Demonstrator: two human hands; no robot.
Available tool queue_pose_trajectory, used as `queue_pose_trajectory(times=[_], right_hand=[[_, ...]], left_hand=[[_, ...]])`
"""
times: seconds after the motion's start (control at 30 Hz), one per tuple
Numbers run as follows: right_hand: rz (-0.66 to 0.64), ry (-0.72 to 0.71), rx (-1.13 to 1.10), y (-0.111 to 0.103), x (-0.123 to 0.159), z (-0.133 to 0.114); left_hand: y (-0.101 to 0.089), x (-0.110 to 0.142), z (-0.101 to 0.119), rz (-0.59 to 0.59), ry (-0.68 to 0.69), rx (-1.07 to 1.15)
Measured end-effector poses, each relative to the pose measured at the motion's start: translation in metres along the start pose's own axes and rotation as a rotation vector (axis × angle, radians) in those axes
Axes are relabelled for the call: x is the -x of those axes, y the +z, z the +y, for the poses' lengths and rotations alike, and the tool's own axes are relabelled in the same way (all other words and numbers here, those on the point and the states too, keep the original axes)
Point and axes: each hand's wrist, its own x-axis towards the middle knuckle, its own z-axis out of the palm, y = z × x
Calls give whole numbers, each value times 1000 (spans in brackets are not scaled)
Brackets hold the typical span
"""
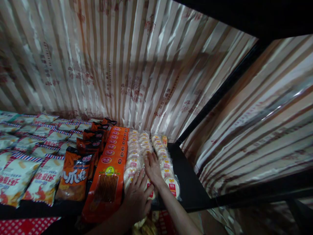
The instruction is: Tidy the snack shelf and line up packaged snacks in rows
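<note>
My left hand [138, 195] lies with fingers spread over the near end of the rows of round white snacks in clear wrappers [132, 163]. Further back, my right hand [153, 169] rests flat on the middle row, its fingers stretched out and close together. Neither hand is wrapped round a packet; what lies right under the palms is hidden. Another row of the round white snacks [172, 186] runs along the right of my right wrist. Just left of my left hand is an overlapping stack of long orange snack packets [106, 186] with brown sticks showing through a window.
Brown-orange snack bags [73, 176] and several rows of white snack bags [44, 179] fill the left of the black shelf [189, 182]. A black post [227, 85] rises at its back right corner. Striped, printed sheeting [137, 65] hangs behind. A red basket [26, 226] shows below.
</note>
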Motion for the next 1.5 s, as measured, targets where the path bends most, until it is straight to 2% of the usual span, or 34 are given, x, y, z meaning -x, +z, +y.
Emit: queue_pose_trajectory(times=[0.2, 0.5, 0.6, 0.73, 0.8, 0.9, 1.03, 1.17, 1.27, 1.33, 1.5], right_hand=[[-60, 97, -84, -7, -4, 5], [-42, 115, -46, 5, -3, 9], [2, 69, -23, 4, -2, 8], [107, -166, 47, -4, -4, -3], [52, -291, 89, -10, -8, -12], [-112, -409, 139, -15, -16, -26], [-248, -388, 210, -10, -25, -37], [-315, -330, 238, -5, -30, -41], [-272, -364, 149, -12, -27, -42], [-193, -370, 38, -23, -18, -40], [70, -122, -210, -48, 39, -24]], left_hand=[[-1, 0, -1, 59, 16, -32], [3, 3, -3, 78, -32, -71], [2, 2, -3, 115, -26, -74], [-1, 2, -2, 170, 11, -95], [-1, 3, -2, 179, 12, -100], [2, 5, -2, 158, -1, -84], [8, 5, -3, 126, -21, -70], [9, 4, -2, 131, -28, -84], [7, 4, -2, 147, -23, -77], [5, 4, -1, 173, -14, -62], [-5, 1, -2, 236, -41, -48]])
